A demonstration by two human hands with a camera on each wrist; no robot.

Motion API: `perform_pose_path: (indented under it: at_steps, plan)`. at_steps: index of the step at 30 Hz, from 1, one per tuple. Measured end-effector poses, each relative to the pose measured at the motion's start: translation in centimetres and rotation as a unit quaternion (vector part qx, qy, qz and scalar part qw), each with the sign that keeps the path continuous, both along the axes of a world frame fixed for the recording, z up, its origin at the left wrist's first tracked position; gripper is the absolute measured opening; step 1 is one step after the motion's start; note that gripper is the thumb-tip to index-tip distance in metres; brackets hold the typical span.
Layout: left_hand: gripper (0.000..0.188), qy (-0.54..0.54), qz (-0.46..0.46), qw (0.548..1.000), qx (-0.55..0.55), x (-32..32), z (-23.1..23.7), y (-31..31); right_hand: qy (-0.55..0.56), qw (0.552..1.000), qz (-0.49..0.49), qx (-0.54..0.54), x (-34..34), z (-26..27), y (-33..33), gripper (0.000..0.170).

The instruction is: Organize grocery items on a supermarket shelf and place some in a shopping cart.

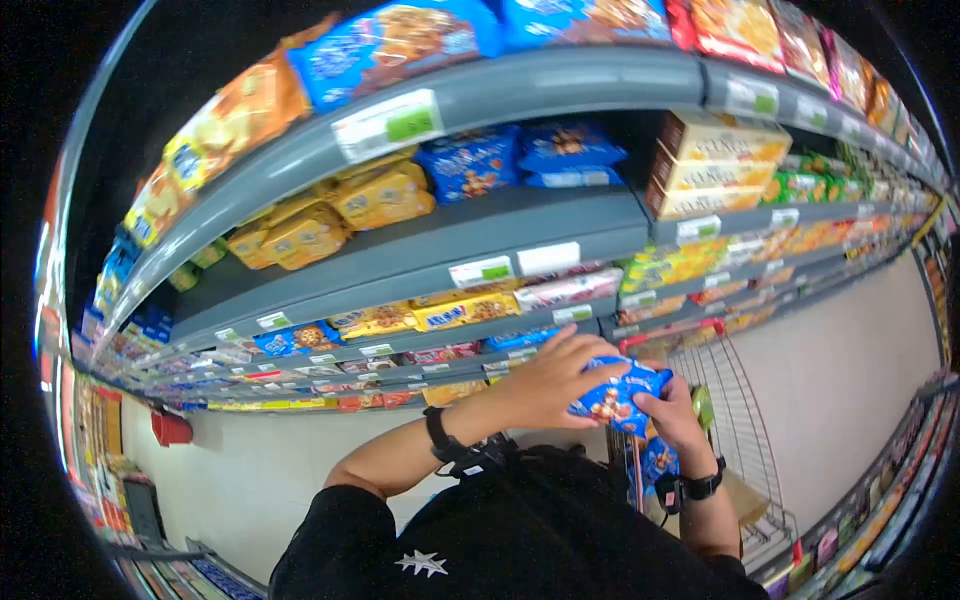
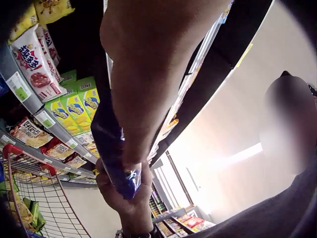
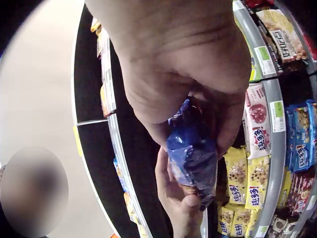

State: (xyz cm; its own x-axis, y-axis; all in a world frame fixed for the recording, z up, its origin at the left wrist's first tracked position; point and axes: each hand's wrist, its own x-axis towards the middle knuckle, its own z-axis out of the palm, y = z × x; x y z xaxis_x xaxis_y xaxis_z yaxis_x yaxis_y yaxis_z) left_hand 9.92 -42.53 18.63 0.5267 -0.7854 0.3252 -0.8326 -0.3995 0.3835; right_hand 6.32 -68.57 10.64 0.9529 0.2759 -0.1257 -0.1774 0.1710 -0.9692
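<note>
A blue bag of cookies (image 1: pixel 618 398) is held up in front of the chest, over the near end of a shopping cart. My right hand (image 1: pixel 677 412) grips its right side, the thumb lying across the printed front. From the left, my left hand (image 1: pixel 560 385) holds the other end, with fingers spread along the top edge. In the right wrist view the crinkled blue bag (image 3: pixel 192 156) runs between both hands, and the left thumb presses its far end. The left wrist view shows the right hand (image 2: pixel 124 198) cupped round the bag's lower end.
A wire shopping cart (image 1: pixel 745 400) with red trim holds several packets, among them another blue bag (image 1: pixel 660 462). Ahead stands a long grey shelf (image 1: pixel 540 225) stocked with yellow and blue cookie packets and stacked cream boxes (image 1: pixel 715 165). A red basket (image 1: pixel 172 429) sits on the floor at left.
</note>
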Motion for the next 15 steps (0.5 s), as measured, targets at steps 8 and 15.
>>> perform_pose_path:
  at_steps: [8, 15]
  plan:
    - [0.060, 0.516, 0.123, 0.805, -0.265, -0.7, -6.3, -1.9, -0.265, 0.948, -0.118, -0.131, -3.2, 2.1, -3.2, 0.049]
    - [0.073, 0.684, 0.076, 0.655, -0.312, -1.9, -6.0, -8.1, -0.474, 0.779, -0.023, -0.409, -5.2, 2.9, -7.3, 0.055]
